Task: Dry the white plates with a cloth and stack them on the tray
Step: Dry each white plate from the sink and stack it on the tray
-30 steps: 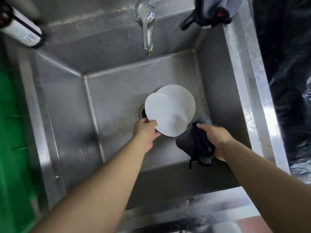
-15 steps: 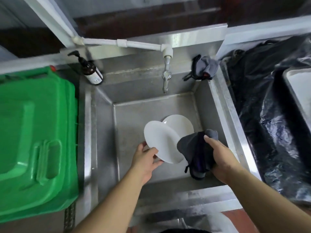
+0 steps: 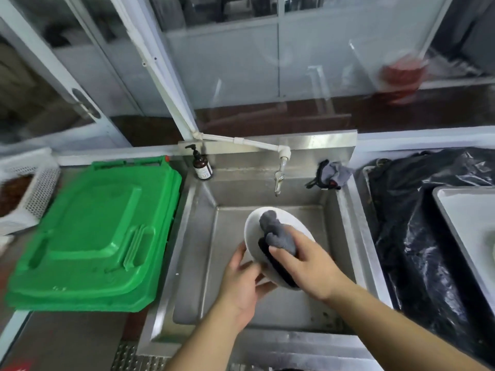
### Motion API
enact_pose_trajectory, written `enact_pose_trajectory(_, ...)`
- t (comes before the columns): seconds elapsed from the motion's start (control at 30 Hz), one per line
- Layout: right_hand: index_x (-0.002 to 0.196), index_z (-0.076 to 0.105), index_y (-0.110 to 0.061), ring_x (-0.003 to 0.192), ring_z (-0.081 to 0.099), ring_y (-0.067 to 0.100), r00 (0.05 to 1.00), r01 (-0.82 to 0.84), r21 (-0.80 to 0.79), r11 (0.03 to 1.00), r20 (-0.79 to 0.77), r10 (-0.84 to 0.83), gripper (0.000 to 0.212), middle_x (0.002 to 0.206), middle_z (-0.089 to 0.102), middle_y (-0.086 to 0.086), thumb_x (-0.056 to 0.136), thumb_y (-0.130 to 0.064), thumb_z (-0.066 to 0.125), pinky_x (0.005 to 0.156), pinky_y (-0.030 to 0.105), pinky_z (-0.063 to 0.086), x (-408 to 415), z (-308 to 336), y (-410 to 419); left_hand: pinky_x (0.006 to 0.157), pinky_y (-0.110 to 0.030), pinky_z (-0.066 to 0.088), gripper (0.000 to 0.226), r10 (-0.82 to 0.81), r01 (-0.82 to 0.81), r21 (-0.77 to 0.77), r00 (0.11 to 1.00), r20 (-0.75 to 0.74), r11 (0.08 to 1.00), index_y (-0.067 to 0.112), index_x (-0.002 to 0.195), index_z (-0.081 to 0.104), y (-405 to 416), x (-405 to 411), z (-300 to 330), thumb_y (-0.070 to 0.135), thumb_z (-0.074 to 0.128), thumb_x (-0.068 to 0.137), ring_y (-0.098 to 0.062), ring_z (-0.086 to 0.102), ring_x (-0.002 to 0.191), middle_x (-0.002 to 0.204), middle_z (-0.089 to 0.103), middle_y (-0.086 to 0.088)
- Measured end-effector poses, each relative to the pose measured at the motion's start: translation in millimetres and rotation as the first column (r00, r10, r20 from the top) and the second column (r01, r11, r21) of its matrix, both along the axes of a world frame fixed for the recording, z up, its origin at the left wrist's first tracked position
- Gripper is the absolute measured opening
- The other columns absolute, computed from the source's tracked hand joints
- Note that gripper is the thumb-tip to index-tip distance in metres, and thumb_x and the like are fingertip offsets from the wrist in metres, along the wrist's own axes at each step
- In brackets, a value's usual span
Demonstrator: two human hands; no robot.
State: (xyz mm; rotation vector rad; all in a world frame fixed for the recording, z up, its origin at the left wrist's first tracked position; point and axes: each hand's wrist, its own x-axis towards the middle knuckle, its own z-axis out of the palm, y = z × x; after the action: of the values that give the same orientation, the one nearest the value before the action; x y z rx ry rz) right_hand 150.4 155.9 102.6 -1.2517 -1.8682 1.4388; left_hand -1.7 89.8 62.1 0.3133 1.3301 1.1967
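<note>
A white plate is held tilted above the steel sink. My left hand grips its near lower edge. My right hand presses a grey cloth against the plate's face, with a darker part of the cloth under my fingers. The second plate seen before is hidden behind the raised plate and my hands. A pale tray lies at the right edge of the view, on black plastic.
A tap hangs over the sink's back wall. A soap pump bottle and a bundled grey rag sit on the back rim. A green bin lid lies left of the sink. Black plastic sheeting covers the right counter.
The plate came up out of the sink in my left hand. My right hand brought the cloth onto its face. The view tilted up and now shows the window and counters.
</note>
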Motion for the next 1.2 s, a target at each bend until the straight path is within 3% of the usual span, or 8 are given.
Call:
enact_pose_trajectory(0.1,0.131,0.065,-0.024,0.123,0.060,0.015,0.973,-0.227,0.220,0.949,0.101,0.210,0.031,0.126,0.069,-0.011,0.101,-0.034,0.066,0.107,0.040,0.046,-1,15,-4,0.072,-0.039,0.063,0.044,-0.004,0.005,0.076,1.000,-0.008,0.997,0.037,0.125,0.071,-3,12,29,0.003,0.057,0.102,-0.029,0.079,0.100,0.117,0.079,-0.014)
enact_pose_trajectory(0.2,0.162,0.041,-0.029,0.159,0.022,0.007,0.976,-0.206,0.200,0.958,0.111,0.187,0.062,0.165,0.035,-0.020,0.106,-0.053,0.053,0.130,0.033,0.018,2,31,-12,0.075,-0.040,0.063,0.052,-0.024,0.026,0.138,1.000,-0.017,0.990,0.036,0.128,0.071,-7,15,49,-0.002,0.054,0.098,-0.031,0.078,0.103,0.120,0.077,-0.016)
enact_pose_trajectory(0.3,0.163,0.038,-0.032,0.159,0.011,-0.003,0.986,-0.161,0.162,0.974,0.073,0.150,0.055,0.164,0.028,-0.028,0.111,-0.050,0.040,0.130,0.023,0.008,7,38,-17,0.078,-0.042,0.062,0.057,-0.054,0.059,0.191,0.998,-0.028,0.980,0.034,0.134,0.068,-9,16,60,-0.005,0.053,0.095,-0.032,0.077,0.105,0.124,0.075,-0.019)
enact_pose_trajectory(0.57,0.162,0.035,-0.043,0.155,0.001,-0.014,0.966,-0.234,0.246,0.941,0.166,0.198,0.053,0.166,0.025,-0.035,0.111,-0.048,0.044,0.122,0.012,0.006,-14,63,-19,0.077,-0.040,0.063,0.048,-0.103,0.092,0.305,0.994,0.022,0.948,0.036,0.130,0.071,-15,1,88,0.022,0.078,0.085,-0.029,0.076,0.109,0.126,0.076,-0.013)
enact_pose_trajectory(0.63,0.163,0.035,-0.040,0.157,0.001,-0.010,0.971,-0.209,0.298,0.932,0.174,0.162,0.053,0.167,0.023,-0.033,0.111,-0.048,0.044,0.125,0.016,0.008,-29,70,-16,0.072,-0.039,0.063,0.036,-0.109,0.103,0.323,0.994,0.000,0.941,0.032,0.125,0.074,-14,-10,87,0.010,0.065,0.098,-0.027,0.078,0.101,0.121,0.077,-0.015)
enact_pose_trajectory(0.73,0.164,0.033,-0.038,0.161,0.002,0.000,0.973,-0.178,0.397,0.900,0.206,0.101,0.055,0.170,0.022,-0.027,0.110,-0.047,0.043,0.130,0.028,0.013,-49,79,-7,0.069,-0.040,0.063,0.049,-0.101,0.092,0.355,0.995,0.007,0.930,0.028,0.124,0.074,-14,-25,91,-0.008,0.047,0.103,-0.027,0.079,0.098,0.118,0.078,-0.015)
enact_pose_trajectory(1.07,0.164,0.035,-0.033,0.162,0.009,0.014,0.939,0.129,0.482,0.866,0.222,-0.263,0.058,0.172,0.026,-0.017,0.110,-0.054,0.033,0.129,0.044,0.018,-86,98,43,0.072,-0.044,0.064,0.058,0.023,-0.053,0.458,0.997,0.071,0.888,0.029,0.112,0.080,-3,-61,119,-0.019,0.053,0.094,-0.028,0.078,0.099,0.116,0.079,-0.012)
enact_pose_trajectory(1.2,0.164,0.035,-0.027,0.163,0.012,0.022,0.895,0.271,0.399,0.876,0.229,-0.382,0.059,0.173,0.027,-0.010,0.111,-0.050,0.029,0.129,0.045,0.016,-98,93,37,0.077,-0.048,0.064,0.060,0.099,-0.117,0.485,0.993,0.063,0.867,0.026,0.125,0.073,4,-71,126,-0.020,0.054,0.093,-0.033,0.075,0.110,0.121,0.077,-0.013)
